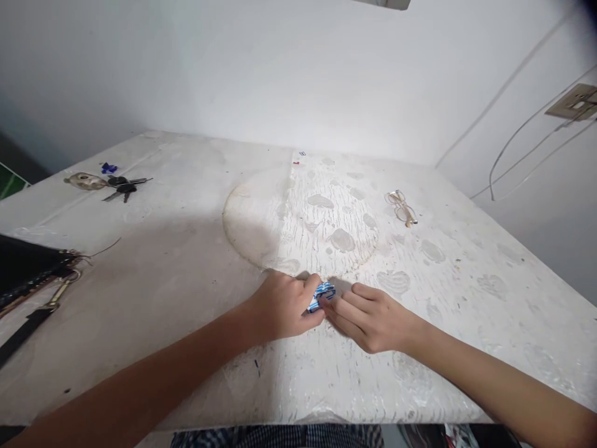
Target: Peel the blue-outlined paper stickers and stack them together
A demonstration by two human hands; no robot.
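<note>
A small blue-and-white striped piece [321, 295], like a folded packet, is between my two hands just above the table near its front. My left hand [286, 305] is closed around its left side, thumb and forefinger pressed on it. At its right edge, the fingers of my right hand [373, 314] are bunched together and pinch it. The fingers hide part of the piece, so its full shape and exact kind do not show.
The pale patterned table cover [186, 274] bears a ring-shaped stain. Glasses [402, 208] lie to the right, keys [124, 185] and a purple scrap [109, 168] far left. A black bag [32, 274] is at the left edge. Cables hang near the wall socket [573, 101].
</note>
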